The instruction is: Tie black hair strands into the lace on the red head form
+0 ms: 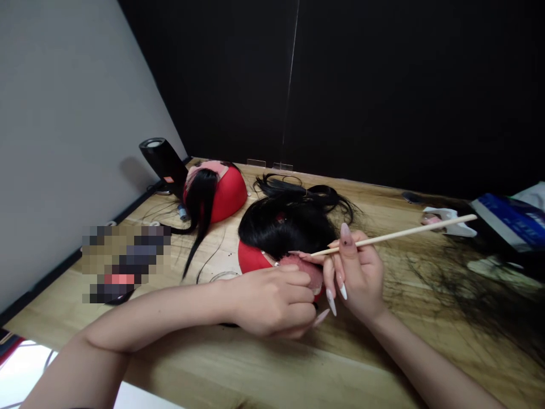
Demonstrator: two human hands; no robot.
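My right hand [360,272] pinches a slim, pale wooden stick [409,232] between thumb and fingers, its long end pointing up to the right. The stick's other end reaches the pinkish net base of a black-haired wig [283,224], which sits on a red dome-shaped block [251,258]. Too small to make out is whatever lies at the stick's tip. Over the near side of the net rests my left hand [276,301], closed with its fingers curled under. What those fingers grip is hidden. Long black hair is gathered away toward the back.
Behind to the left stands a second red block [232,193] with a partly haired cap, beside a black cylindrical speaker [164,162]. Loose black hair [472,295] spreads over the wooden table [204,363] at right, near a blue-and-white package [508,221]. A dark wall closes the back.
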